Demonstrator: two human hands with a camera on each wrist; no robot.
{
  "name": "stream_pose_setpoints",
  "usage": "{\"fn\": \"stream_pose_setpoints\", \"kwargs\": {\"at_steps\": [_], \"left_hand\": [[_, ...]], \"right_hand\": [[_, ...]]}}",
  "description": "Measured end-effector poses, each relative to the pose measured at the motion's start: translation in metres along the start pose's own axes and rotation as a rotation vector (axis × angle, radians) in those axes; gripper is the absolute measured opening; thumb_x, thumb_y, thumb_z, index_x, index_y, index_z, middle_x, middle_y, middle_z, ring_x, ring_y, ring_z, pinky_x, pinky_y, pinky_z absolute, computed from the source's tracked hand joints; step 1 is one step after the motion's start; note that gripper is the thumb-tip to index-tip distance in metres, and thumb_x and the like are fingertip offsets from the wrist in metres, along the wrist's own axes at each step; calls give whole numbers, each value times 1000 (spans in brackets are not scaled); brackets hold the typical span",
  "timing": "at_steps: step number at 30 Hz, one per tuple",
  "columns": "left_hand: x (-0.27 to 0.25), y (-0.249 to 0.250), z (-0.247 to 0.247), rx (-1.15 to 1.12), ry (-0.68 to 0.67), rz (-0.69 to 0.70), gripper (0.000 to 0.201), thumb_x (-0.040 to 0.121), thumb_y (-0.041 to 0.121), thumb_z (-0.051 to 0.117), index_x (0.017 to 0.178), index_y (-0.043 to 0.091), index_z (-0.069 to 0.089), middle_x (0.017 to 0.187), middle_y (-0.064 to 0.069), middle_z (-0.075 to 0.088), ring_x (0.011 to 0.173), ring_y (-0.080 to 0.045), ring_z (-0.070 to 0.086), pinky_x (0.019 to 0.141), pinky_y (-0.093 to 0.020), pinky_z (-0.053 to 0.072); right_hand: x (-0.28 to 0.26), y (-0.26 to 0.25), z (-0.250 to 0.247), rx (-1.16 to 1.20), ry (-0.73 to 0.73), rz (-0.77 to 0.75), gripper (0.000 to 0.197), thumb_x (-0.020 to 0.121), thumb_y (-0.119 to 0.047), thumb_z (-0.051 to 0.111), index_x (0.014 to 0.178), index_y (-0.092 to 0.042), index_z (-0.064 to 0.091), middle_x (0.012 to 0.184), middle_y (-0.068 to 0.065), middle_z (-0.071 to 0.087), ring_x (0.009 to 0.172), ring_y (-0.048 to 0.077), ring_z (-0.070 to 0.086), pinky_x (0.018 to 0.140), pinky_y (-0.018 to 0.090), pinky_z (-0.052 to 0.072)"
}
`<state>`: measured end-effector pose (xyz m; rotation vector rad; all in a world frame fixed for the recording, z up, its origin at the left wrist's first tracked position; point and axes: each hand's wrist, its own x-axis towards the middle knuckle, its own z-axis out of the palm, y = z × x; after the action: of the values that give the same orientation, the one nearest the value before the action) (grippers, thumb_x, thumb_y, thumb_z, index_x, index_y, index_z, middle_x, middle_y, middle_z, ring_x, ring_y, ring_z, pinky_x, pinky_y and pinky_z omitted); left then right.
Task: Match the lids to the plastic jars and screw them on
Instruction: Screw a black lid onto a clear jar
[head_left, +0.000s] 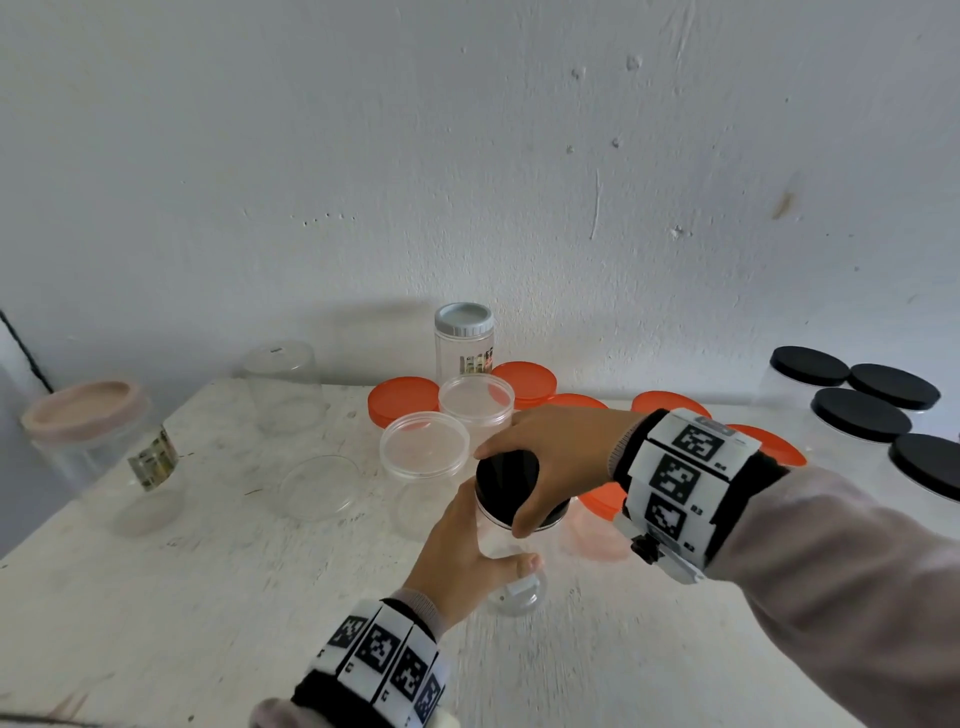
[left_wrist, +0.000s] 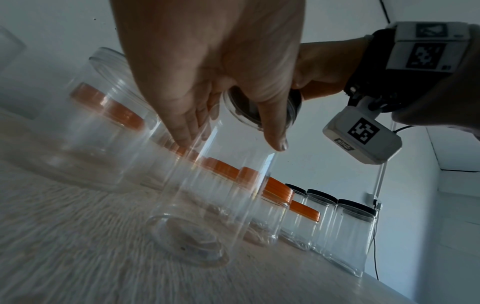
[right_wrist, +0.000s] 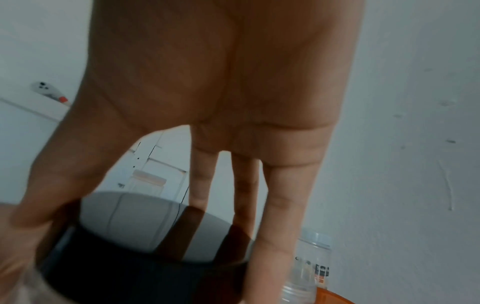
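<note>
Right hand (head_left: 553, 457) covers black lid (head_left: 506, 475); left hand (head_left: 460, 558) hides jar (head_left: 498, 540).

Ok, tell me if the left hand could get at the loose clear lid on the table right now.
Probably not yet: the left hand grips the clear jar under the black lid. The clear lid lies unblocked to its left, once the jar is released.
</note>
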<state>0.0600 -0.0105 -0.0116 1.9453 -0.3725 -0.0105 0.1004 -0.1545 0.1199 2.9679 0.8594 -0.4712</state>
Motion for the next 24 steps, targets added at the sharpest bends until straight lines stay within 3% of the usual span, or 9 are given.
{"fn": "stream_pose_setpoints", "kwargs": {"at_steps": [3,5,7,9,11,14,18,21,24], "left_hand": [[0,1,0,-13,7,2,72,68,29,83,124,39,38,122,19,54,117,2,48,101,-22,38],[0,1,0,-17,10,5,71,68,29,83,122,43,37,122,21,54,116,4,47,101,-21,38],[0,1,0,-13,5,7,71,68,28,82,118,48,36,123,22,53,117,5,46,99,-18,37],[0,1,0,-13,-2,5,70,69,29,82,117,49,35,123,22,52,118,5,46,97,-16,36],[0,1,-1,-8,-1,3,70,68,29,82,115,49,35,123,21,52,117,5,46,94,-11,34],[0,1,1,-2,6,4,71,69,29,82,116,48,34,123,21,52,116,5,46,93,-9,33],[0,2,1,6,16,11,71,69,27,82,119,43,35,121,18,54,115,1,48,95,-13,36],[0,2,2,8,22,14,70,69,28,82,120,42,36,120,19,55,115,1,49,96,-16,37],[-1,1,2,-5,13,4,69,69,28,82,117,47,36,120,22,55,115,4,49,96,-16,38]], "right_hand": [[-1,-2,6,-2,93,4,66,66,-69,67,120,-33,55,97,-14,53,98,12,53,72,24,44],[-1,-4,9,1,145,15,58,67,-72,65,104,-28,59,84,-14,53,83,10,54,62,22,41],[-1,-5,10,4,162,27,57,67,-73,64,100,-26,59,82,-13,53,80,10,54,61,22,41],[-1,-5,8,17,116,35,61,68,-70,66,111,-28,58,89,-13,53,88,11,54,66,22,43],[-3,-3,4,28,9,31,77,68,-63,72,134,-35,44,111,-11,49,105,12,48,83,27,45],[-3,0,2,3,-29,8,88,68,-55,76,143,-40,32,129,-8,45,120,14,41,98,34,42],[-2,0,2,-32,44,-30,83,64,-64,73,137,-37,43,113,-14,51,104,8,44,82,26,41],[-2,0,8,-20,143,-21,60,63,-68,70,109,-32,58,82,-18,50,86,9,51,62,21,40],[-2,-3,17,-3,216,15,59,63,-72,66,101,-28,57,77,-15,48,75,7,50,56,21,38]]}}
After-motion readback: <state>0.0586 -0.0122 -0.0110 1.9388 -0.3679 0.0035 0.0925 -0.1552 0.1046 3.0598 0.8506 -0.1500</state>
